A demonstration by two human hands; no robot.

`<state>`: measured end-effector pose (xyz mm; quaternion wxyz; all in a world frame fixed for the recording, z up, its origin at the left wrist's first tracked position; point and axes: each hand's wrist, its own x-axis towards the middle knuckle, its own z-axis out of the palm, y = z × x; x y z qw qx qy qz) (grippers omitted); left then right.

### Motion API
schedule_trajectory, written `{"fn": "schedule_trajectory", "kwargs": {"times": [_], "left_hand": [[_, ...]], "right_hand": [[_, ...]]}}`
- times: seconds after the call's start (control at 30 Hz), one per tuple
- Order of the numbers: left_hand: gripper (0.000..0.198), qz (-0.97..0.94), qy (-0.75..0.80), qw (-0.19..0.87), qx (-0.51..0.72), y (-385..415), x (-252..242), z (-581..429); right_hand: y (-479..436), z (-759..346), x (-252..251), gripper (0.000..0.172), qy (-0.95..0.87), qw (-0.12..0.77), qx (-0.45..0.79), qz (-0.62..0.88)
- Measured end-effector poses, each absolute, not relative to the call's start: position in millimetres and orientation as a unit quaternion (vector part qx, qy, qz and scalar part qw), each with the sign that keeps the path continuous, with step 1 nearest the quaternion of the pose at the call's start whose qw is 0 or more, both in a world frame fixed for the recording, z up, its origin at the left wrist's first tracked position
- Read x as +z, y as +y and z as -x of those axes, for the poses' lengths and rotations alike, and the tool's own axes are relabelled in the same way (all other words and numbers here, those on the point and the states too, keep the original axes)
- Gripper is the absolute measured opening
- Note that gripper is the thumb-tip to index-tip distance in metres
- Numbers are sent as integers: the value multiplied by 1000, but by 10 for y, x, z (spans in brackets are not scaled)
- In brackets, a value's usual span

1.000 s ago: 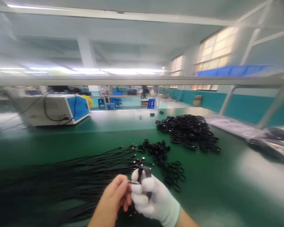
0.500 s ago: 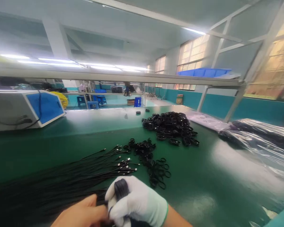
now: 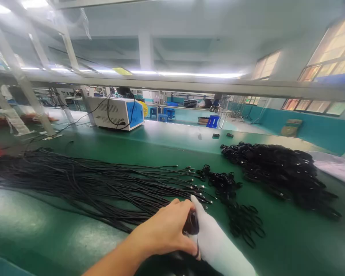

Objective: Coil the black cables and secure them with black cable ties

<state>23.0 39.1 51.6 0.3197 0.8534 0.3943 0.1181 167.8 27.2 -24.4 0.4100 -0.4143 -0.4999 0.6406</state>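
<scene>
My bare left hand (image 3: 169,226) and my right hand (image 3: 215,239), in a white glove, meet low in the middle of the head view. Both are closed around a coiled black cable (image 3: 192,224), which shows only in part between the fingers. A thin dark band lies by my left fingertips. Just beyond and to the left stretch many loose black cables (image 3: 103,180), their metal plugs pointing right. Small black rings (image 3: 244,222) lie in a loose heap to the right of the gloved hand. Behind them rises a pile of coiled black cables (image 3: 278,172).
A white and blue machine (image 3: 117,113) stands at the table's far left, its cord trailing leftward. Two small black pieces (image 3: 216,136) lie near the back edge. A shelf rail (image 3: 172,81) crosses above the green table (image 3: 166,143). A pale sheet (image 3: 336,166) lies at right.
The view has swung left, bringing in the machine and the cables' full length. My left hand has come up over the coil and now covers more of it; both hands still hold it.
</scene>
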Motion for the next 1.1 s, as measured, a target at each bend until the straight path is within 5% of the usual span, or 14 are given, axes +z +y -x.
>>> {"fn": "schedule_trajectory", "kwargs": {"times": [0.1,0.2,0.27,0.33,0.47,0.6,0.7,0.87,0.97,1.1], "left_hand": [[43,-869,407,272,77,497,511,-235],[15,-851,363,380,17,669,495,-176],[17,-825,339,452,18,728,464,-144],[25,-817,346,458,50,708,419,-134],[20,-805,360,461,100,547,398,-121],[13,-649,350,634,232,438,509,-92],[21,-570,347,669,326,396,518,-154],[19,-552,368,648,374,379,432,-309],[11,-627,412,506,426,366,546,-292],[39,-799,364,349,328,358,797,-229]], "right_hand": [[245,-1668,-220,63,-523,417,574,473],[147,-1707,-43,49,-600,390,414,563],[79,-1746,99,29,-638,383,352,568],[26,-1798,201,24,-636,400,433,498],[-3,-1910,196,47,-486,445,712,243],[38,-1919,63,50,-420,474,762,134],[45,-1862,1,47,-429,467,765,116],[20,-1835,-11,48,-435,468,759,126],[31,-1864,-18,55,-429,475,755,142],[58,-1870,-85,51,-416,425,797,110]]}}
